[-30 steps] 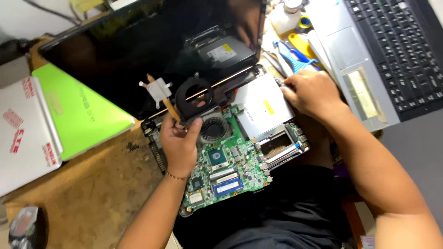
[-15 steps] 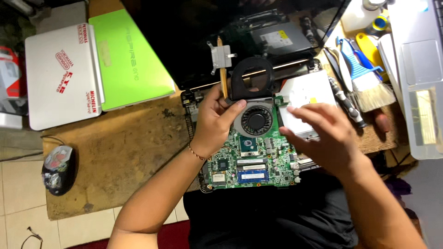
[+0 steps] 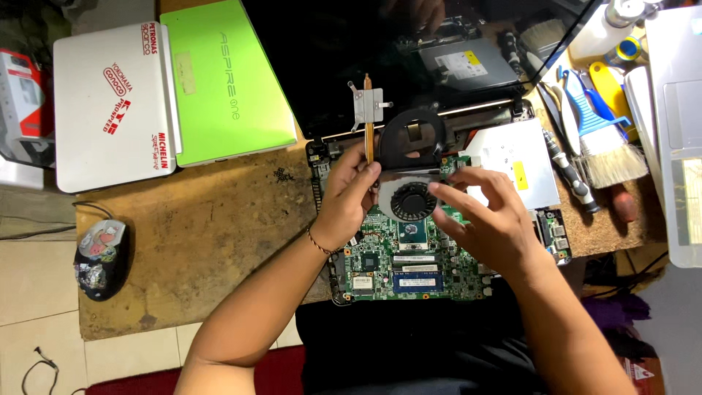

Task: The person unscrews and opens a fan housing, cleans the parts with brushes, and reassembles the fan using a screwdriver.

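Left hand [image 3: 349, 196]: grip pinching heat pipe [image 3: 368, 121] | right hand [image 3: 488, 219]: fingers spread on fan [image 3: 412, 200], which sits over board [image 3: 409, 267] on tabletop [image 3: 197, 241] | steady both ends; lift level; avoid flexing pipe

Worn wooden table [image 3: 212, 241], green laptop [image 3: 227, 80], white laptop [image 3: 110, 110], brush [image 3: 603, 139]
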